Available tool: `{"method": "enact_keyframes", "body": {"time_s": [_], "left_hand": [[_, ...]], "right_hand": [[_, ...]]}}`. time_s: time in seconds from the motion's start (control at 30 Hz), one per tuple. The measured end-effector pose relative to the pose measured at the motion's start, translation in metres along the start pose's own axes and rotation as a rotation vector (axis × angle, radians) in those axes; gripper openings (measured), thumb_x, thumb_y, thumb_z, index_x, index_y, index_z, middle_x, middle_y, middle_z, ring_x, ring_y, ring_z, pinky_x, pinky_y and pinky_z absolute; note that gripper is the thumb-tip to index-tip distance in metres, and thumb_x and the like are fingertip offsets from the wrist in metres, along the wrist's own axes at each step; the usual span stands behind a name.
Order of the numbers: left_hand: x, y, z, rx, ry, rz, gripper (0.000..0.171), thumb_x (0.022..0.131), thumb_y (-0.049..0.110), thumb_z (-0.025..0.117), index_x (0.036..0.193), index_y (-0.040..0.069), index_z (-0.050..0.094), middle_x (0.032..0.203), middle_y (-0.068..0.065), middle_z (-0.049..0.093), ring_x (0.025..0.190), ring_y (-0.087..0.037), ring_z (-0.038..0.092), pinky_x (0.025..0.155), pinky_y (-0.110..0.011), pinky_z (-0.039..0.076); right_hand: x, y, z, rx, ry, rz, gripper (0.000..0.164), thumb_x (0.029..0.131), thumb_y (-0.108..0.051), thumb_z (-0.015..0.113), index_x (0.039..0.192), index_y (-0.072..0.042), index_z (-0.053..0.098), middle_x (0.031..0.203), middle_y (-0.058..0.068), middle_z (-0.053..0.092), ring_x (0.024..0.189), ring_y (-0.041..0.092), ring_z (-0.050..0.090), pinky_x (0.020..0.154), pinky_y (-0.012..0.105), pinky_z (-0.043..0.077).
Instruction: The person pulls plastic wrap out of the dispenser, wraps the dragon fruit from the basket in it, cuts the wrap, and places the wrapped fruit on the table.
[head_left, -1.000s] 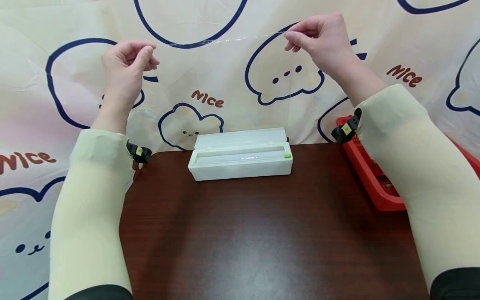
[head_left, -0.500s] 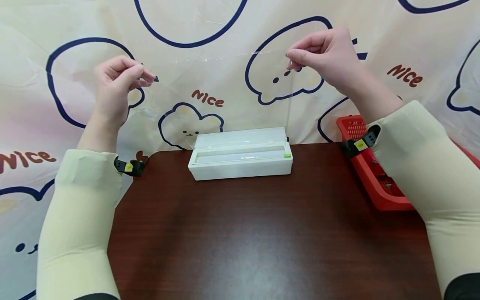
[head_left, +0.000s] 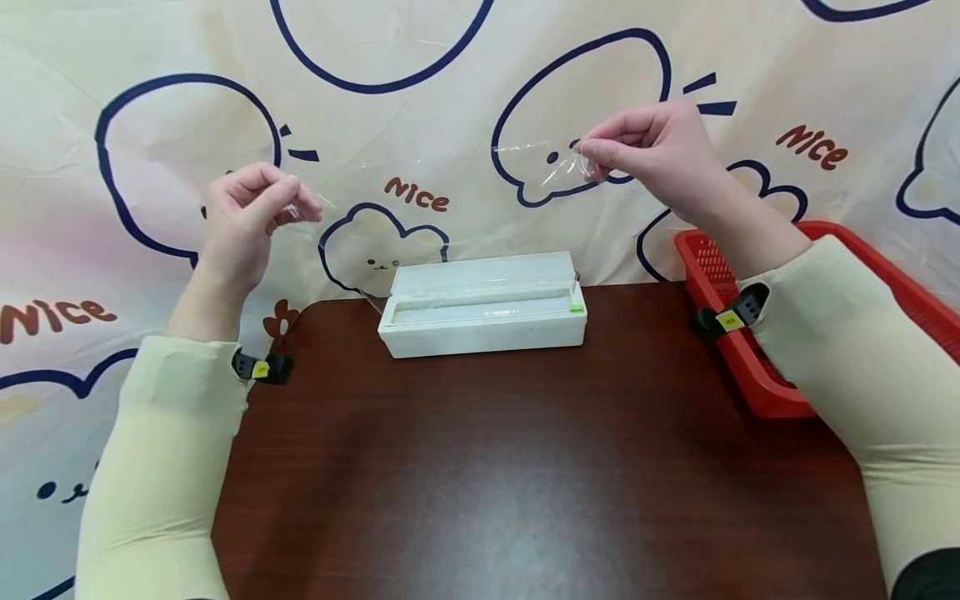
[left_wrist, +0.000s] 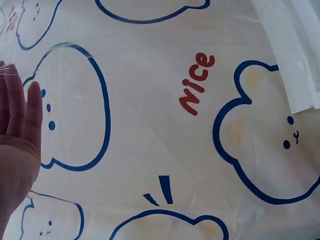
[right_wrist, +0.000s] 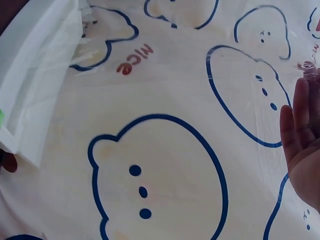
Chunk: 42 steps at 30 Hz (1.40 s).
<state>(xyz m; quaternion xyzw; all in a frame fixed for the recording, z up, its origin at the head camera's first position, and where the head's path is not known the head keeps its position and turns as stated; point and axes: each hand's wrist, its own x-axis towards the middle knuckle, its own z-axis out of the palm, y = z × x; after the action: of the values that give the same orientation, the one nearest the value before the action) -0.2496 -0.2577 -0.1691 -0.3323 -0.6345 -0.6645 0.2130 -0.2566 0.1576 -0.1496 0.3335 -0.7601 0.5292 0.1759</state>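
Note:
Clear cling film (head_left: 557, 171) hangs between the two raised hands, showing mostly as faint glints against the patterned backdrop. My left hand (head_left: 247, 212) pinches one side of it between thumb and fingers, with a bit of film at the fingertips. On the other side my right hand (head_left: 660, 154) pinches the film, which is bunched up there. Below and between the hands, a white cling film dispenser (head_left: 483, 340) stands at the table's far edge, lid up, with a green slider (head_left: 576, 307) at its right end. Much of the film's outline is too transparent to follow.
A red plastic basket (head_left: 776, 404) stands at the right, partly under the right forearm; its contents are mostly hidden. The dark brown table (head_left: 517, 475) reaches back to the backdrop (head_left: 465, 133), which carries printed blue outlines and red words.
Both hands have come down in front of the backdrop, each still pinching the film, and the right has shifted slightly rightward. The dispenser and basket have stayed in place.

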Motion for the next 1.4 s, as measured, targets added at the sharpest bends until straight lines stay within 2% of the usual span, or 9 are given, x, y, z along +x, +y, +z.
{"method": "enact_keyframes", "body": {"time_s": [0.27,0.37,0.5,0.67,0.83,1.03,1.23,1.33,1.4], "left_hand": [[-0.039,-0.008,-0.003,-0.115,-0.110,-0.014,0.024,0.093,-0.010,0.046,0.072,-0.016,0.056,0.071,-0.015,0.067,0.066,-0.022,0.064,0.067,-0.027,0.055],[-0.051,-0.012,-0.005,-0.148,-0.133,-0.032,0.025,0.093,-0.012,0.044,0.072,-0.015,0.057,0.072,-0.015,0.067,0.067,-0.022,0.064,0.068,-0.026,0.055],[-0.064,-0.019,-0.007,-0.124,-0.140,-0.068,0.026,0.094,-0.011,0.045,0.072,-0.010,0.058,0.073,-0.012,0.067,0.069,-0.020,0.064,0.070,-0.025,0.054],[-0.076,-0.032,-0.008,-0.057,-0.135,-0.115,0.028,0.096,-0.007,0.047,0.073,-0.003,0.062,0.075,-0.006,0.068,0.072,-0.017,0.065,0.071,-0.025,0.053],[-0.093,-0.046,-0.005,-0.052,-0.138,-0.138,0.029,0.096,-0.007,0.047,0.074,-0.002,0.064,0.076,-0.006,0.069,0.074,-0.017,0.064,0.072,-0.025,0.052],[-0.112,-0.061,-0.002,-0.077,-0.118,-0.169,0.025,0.097,-0.008,0.047,0.082,-0.003,0.067,0.080,-0.008,0.070,0.074,-0.017,0.066,0.071,-0.026,0.054],[-0.129,-0.076,0.000,-0.037,-0.106,-0.284,0.022,0.098,-0.005,0.050,0.092,0.002,0.070,0.084,-0.005,0.071,0.076,-0.015,0.068,0.074,-0.028,0.055],[-0.137,-0.079,-0.001,-0.015,-0.128,-0.332,0.021,0.098,-0.004,0.051,0.093,0.003,0.070,0.083,-0.005,0.071,0.076,-0.015,0.069,0.074,-0.029,0.056],[-0.143,-0.080,-0.001,-0.007,-0.152,-0.359,0.022,0.098,-0.005,0.051,0.093,0.004,0.070,0.083,-0.005,0.071,0.076,-0.016,0.070,0.074,-0.030,0.056]], "right_hand": [[-0.028,0.005,0.008,0.087,-0.103,0.029,0.012,0.093,-0.003,0.064,0.099,0.001,0.074,0.077,0.008,0.069,0.073,0.019,0.064,0.081,0.023,0.051],[-0.037,0.010,0.013,0.121,-0.136,0.017,0.013,0.092,0.000,0.063,0.099,0.002,0.074,0.077,0.010,0.069,0.070,0.020,0.064,0.078,0.023,0.052],[-0.045,0.020,0.018,0.110,-0.156,0.006,0.013,0.092,0.001,0.063,0.101,0.005,0.072,0.077,0.010,0.070,0.068,0.020,0.064,0.074,0.023,0.054],[-0.057,0.034,0.024,0.033,-0.165,0.060,0.017,0.093,-0.005,0.064,0.105,0.007,0.070,0.081,0.005,0.071,0.070,0.019,0.065,0.071,0.023,0.053],[-0.074,0.048,0.033,-0.010,-0.177,0.096,0.019,0.092,-0.007,0.067,0.105,0.005,0.071,0.090,0.006,0.073,0.072,0.023,0.068,0.068,0.027,0.054],[-0.091,0.067,0.040,0.051,-0.228,0.088,0.015,0.090,0.000,0.066,0.104,0.005,0.071,0.085,0.006,0.072,0.070,0.023,0.067,0.067,0.027,0.055],[-0.103,0.083,0.047,0.063,-0.279,0.150,0.014,0.090,0.000,0.067,0.102,0.006,0.071,0.085,0.015,0.071,0.068,0.021,0.066,0.066,0.027,0.055],[-0.111,0.092,0.050,0.083,-0.315,0.150,0.012,0.089,0.001,0.067,0.100,0.005,0.072,0.081,0.017,0.070,0.066,0.021,0.064,0.064,0.028,0.055],[-0.117,0.096,0.053,0.106,-0.345,0.145,0.011,0.089,0.002,0.068,0.099,0.004,0.072,0.079,0.013,0.070,0.066,0.023,0.064,0.063,0.029,0.055]]}}
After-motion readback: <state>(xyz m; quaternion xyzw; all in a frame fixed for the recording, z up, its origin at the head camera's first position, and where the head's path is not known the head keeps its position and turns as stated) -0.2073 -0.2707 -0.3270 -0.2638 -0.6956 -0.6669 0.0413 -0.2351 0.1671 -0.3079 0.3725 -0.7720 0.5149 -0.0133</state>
